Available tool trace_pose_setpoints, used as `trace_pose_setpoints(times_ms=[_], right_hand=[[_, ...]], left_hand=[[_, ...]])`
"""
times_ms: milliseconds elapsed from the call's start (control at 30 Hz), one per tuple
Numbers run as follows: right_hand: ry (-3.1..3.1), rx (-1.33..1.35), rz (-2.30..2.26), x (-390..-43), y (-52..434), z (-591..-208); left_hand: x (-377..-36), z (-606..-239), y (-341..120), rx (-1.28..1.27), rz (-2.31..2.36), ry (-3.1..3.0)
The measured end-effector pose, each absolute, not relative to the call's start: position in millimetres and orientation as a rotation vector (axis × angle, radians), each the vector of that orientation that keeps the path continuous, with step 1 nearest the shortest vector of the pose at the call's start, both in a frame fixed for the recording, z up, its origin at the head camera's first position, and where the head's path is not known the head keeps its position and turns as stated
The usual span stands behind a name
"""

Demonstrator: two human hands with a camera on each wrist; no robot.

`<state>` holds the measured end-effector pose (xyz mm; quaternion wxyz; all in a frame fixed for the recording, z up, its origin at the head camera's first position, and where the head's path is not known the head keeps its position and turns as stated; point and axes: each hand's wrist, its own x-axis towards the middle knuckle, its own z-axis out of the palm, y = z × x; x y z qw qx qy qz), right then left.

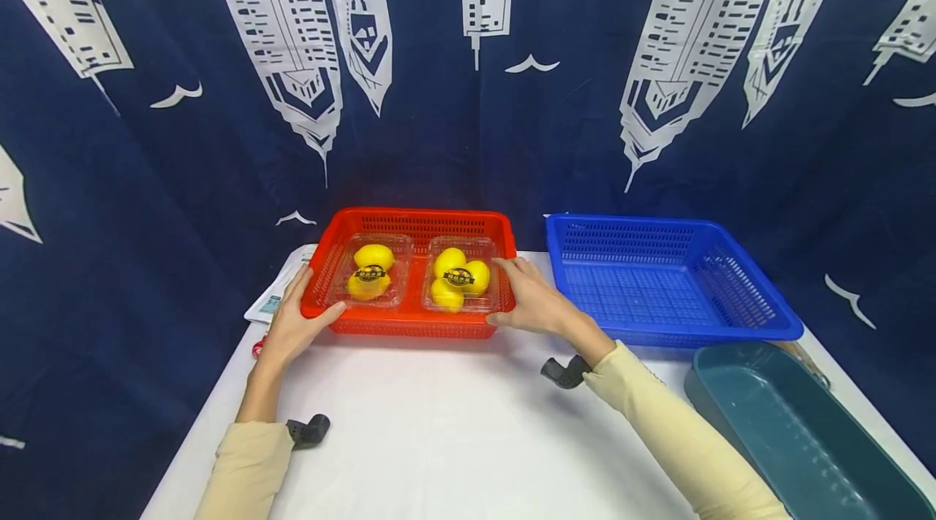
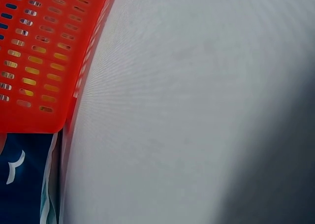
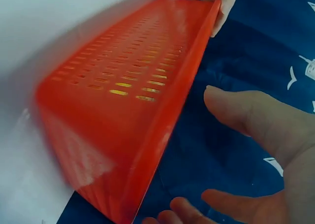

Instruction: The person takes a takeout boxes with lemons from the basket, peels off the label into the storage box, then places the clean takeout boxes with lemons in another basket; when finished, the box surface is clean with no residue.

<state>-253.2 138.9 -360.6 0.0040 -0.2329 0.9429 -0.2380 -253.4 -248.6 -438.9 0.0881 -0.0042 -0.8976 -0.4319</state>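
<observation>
A red plastic basket (image 1: 409,328) stands on the white table before the blue curtain. Inside are two clear plastic boxes with dark labels: the left box (image 1: 398,242) shows two yellow lemons (image 1: 374,255), the right box (image 1: 488,248) three. At the basket's left front corner is my left hand (image 1: 292,329), its fingers along the side and its thumb reaching over the front rim. My right hand (image 1: 537,298) is at the right end with thumb and fingers spread. The right wrist view shows a gap between this right hand (image 3: 266,135) and the basket wall (image 3: 113,120).
A blue basket (image 1: 621,292) stands to the right of the red one. Nearer, at the right edge, is a dark teal bin (image 1: 797,422). A white packet (image 1: 274,292) and a small red item (image 1: 258,348) lie left of the red basket. Black wrist-worn pieces (image 1: 310,429) show beside the forearms.
</observation>
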Motion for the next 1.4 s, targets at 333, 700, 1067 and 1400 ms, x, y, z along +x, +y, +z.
trace_pose_setpoints(times_ms=[333,700,1067,1400], right_hand=[[2.815,-0.643,-0.792,-300,114,-356],[2.692,-0.398,-0.85,-325,106,-358],[2.58,-0.389,-0.981,-333,103,-358],[2.501,-0.193,-1.01,-349,101,-348]], left_hand=[[-255,-438,-244,-0.046,-1.288,-2.651],[-258,-437,-241,-0.049,-1.315,-2.65],[-258,-437,-244,-0.037,-1.325,-2.666],[-253,-437,-250,-0.009,-1.318,-2.695]])
